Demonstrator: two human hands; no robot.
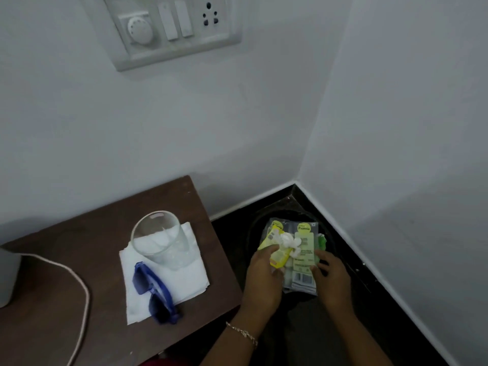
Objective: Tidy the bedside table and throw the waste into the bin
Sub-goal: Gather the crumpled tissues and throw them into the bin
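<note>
Scanning from the far left: a pale object (8, 276) sits at the edge of the bedside table (79, 233), with a cable (79, 281) looping off the front. Mid-table, a white napkin (190, 276) lies flat; a clear glass (161, 239) stands upright on its back half and blue glasses (155, 294) rest across its front corner, partly on the wood.

Right of the table, on the dark floor in the wall corner, a black bin (253, 228) (rim hard to trace against the floor). Both hands hover over its mouth. Left hand (264, 276) is curled shut around a yellow wrapper (277, 257), with crumpled white tissue (289, 240) bunched on top. Right hand (332, 278) pinches the edge of a pale green packet (303, 265), fingers closed on it. The waste is above the bin, not yet let go.

Risks, as a judgement: the tissue looks loosely perched, so an uneven release could send it onto the floor beside the bin. The flat packet could catch across the rim and hang there. On the reach back to the table, a sleeve or wrist brushing the glass might tip it, and tugging the napkin out would do the same.
</note>
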